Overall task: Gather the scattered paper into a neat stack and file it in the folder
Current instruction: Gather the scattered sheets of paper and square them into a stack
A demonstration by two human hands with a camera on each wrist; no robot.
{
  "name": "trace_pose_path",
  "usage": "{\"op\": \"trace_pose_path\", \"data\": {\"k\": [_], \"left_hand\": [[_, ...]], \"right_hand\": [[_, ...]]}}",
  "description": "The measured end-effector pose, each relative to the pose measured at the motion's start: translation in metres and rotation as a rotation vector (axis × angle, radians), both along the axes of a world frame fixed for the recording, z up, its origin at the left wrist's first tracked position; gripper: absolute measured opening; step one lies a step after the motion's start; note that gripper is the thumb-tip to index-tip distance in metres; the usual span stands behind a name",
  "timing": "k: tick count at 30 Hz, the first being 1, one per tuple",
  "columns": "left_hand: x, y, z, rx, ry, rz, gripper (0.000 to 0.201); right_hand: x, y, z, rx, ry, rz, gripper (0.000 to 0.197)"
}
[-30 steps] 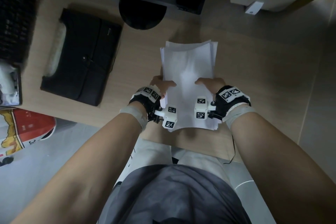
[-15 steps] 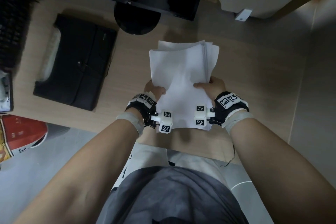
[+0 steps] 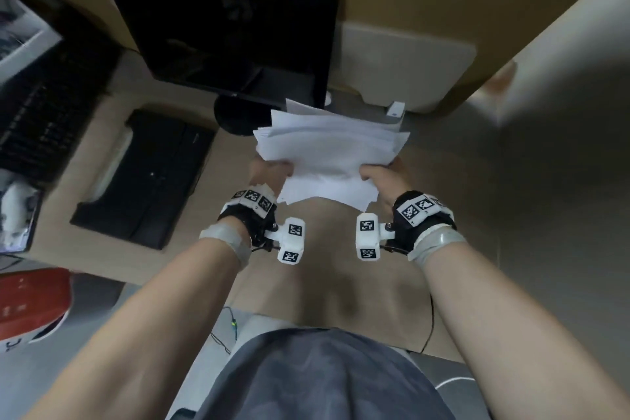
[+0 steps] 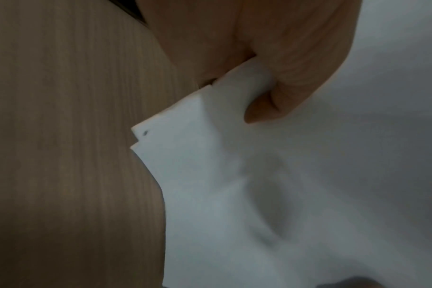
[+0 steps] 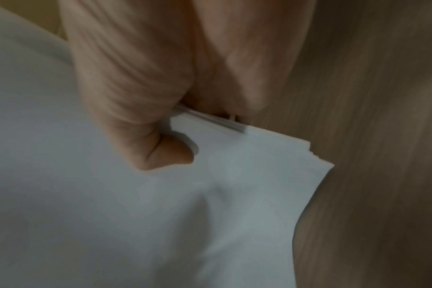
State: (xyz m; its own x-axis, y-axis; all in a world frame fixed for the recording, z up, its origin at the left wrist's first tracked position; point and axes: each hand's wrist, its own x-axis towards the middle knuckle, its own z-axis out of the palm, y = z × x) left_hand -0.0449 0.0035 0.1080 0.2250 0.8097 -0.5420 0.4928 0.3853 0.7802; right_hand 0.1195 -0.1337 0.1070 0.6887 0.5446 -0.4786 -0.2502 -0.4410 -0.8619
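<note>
A loose stack of white paper (image 3: 327, 153) is held in the air above the wooden desk (image 3: 341, 266), its sheets fanned and uneven at the far edge. My left hand (image 3: 269, 169) pinches its left side, thumb on top (image 4: 284, 87), sheet corners sticking out below (image 4: 146, 134). My right hand (image 3: 381, 177) pinches the right side, thumb on top (image 5: 146, 126), fingers beneath. The black folder (image 3: 150, 177) lies shut on the desk to the left of the paper.
A dark monitor (image 3: 231, 31) on a round stand stands behind the paper. A black keyboard (image 3: 41, 119) lies at the far left. A white device (image 3: 405, 68) sits at the back right. A red and white bag (image 3: 30, 303) is below the desk's left edge.
Both hands have lifted the paper off the desk and tilted it toward flat, away from me. The view has tipped up, showing more of the monitor.
</note>
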Motion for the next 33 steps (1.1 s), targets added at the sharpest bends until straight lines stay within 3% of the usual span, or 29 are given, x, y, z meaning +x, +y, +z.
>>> {"op": "trace_pose_path", "data": {"k": [2, 5, 6, 8, 12, 21, 25, 29, 33], "left_hand": [[0.001, -0.009, 0.008, -0.054, -0.001, 0.008, 0.019], [-0.002, -0.016, 0.013, 0.027, -0.013, -0.074, 0.053], [-0.004, -0.014, 0.012, 0.049, -0.002, -0.103, 0.055], [-0.007, -0.016, 0.023, 0.063, 0.04, -0.17, 0.034], [-0.009, -0.019, 0.037, 0.102, 0.012, -0.205, 0.027], [-0.008, -0.021, 0.037, 0.069, -0.056, -0.118, 0.029], [-0.009, -0.02, 0.037, 0.086, -0.048, -0.136, 0.03], [-0.007, -0.018, 0.032, 0.095, -0.029, -0.114, 0.024], [-0.002, -0.018, 0.031, 0.054, -0.028, -0.047, 0.017]], "right_hand": [[0.002, -0.008, -0.006, 0.005, 0.006, -0.001, 0.023], [0.006, -0.015, -0.006, 0.024, 0.028, 0.069, 0.024], [0.007, -0.016, -0.006, 0.019, 0.037, 0.091, 0.025], [0.011, -0.016, -0.005, 0.021, 0.054, 0.118, 0.024], [0.014, -0.016, -0.004, -0.001, 0.03, 0.124, 0.067], [0.017, -0.014, -0.005, -0.071, -0.055, 0.165, 0.036], [0.013, -0.01, -0.006, -0.046, -0.041, 0.091, 0.042], [0.009, -0.013, -0.002, -0.078, -0.039, 0.119, 0.029], [0.004, -0.009, -0.003, -0.045, 0.02, 0.067, 0.029]]}}
